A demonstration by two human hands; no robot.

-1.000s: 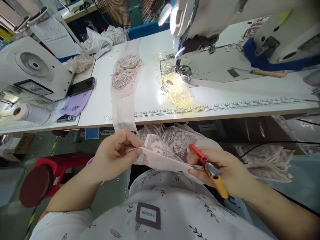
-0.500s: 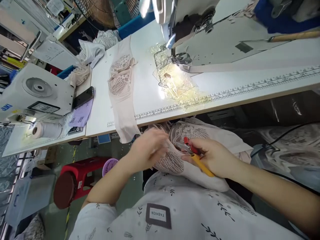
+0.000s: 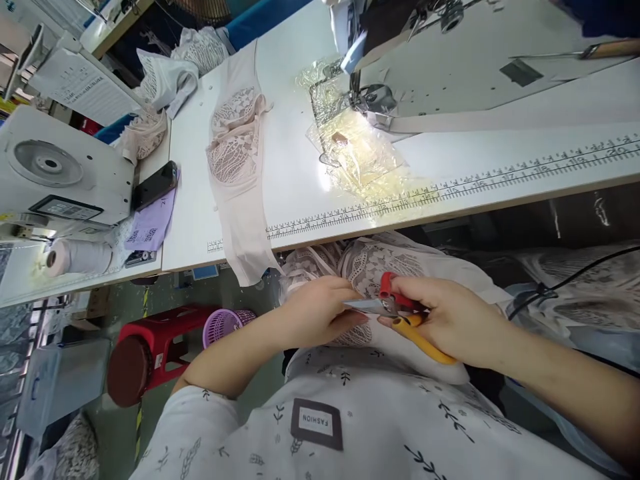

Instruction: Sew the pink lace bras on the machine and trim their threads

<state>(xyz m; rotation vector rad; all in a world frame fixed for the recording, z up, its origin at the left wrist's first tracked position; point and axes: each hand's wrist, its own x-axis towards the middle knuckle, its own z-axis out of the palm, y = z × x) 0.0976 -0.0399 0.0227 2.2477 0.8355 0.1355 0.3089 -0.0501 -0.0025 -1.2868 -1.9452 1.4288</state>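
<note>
A pale pink lace bra (image 3: 383, 263) lies across my lap at the table's front edge. My right hand (image 3: 453, 320) grips a pair of scissors (image 3: 389, 307) with one red and one yellow handle. Their blades point left, and the tips reach my left hand (image 3: 320, 310). That hand rests over the lace with its fingers bent and pressed together; whatever is between them is hidden. On the white table, a second pale lace bra (image 3: 235, 157) is laid out lengthwise, one end hanging over the front edge.
A sewing machine's needle area (image 3: 357, 100) is above a lit plastic-covered patch (image 3: 360, 157). A printed ruler (image 3: 345, 217) runs along the table edge. At left are another machine (image 3: 65, 167), a phone (image 3: 155, 187) and a thread cone (image 3: 80, 257). Below stand a red stool (image 3: 165, 340) and a purple basket (image 3: 220, 327).
My left hand has lowered slightly and shifted right, up to the scissor tips. The scissors now point left with their blades in plain view. The whole view has shifted a little.
</note>
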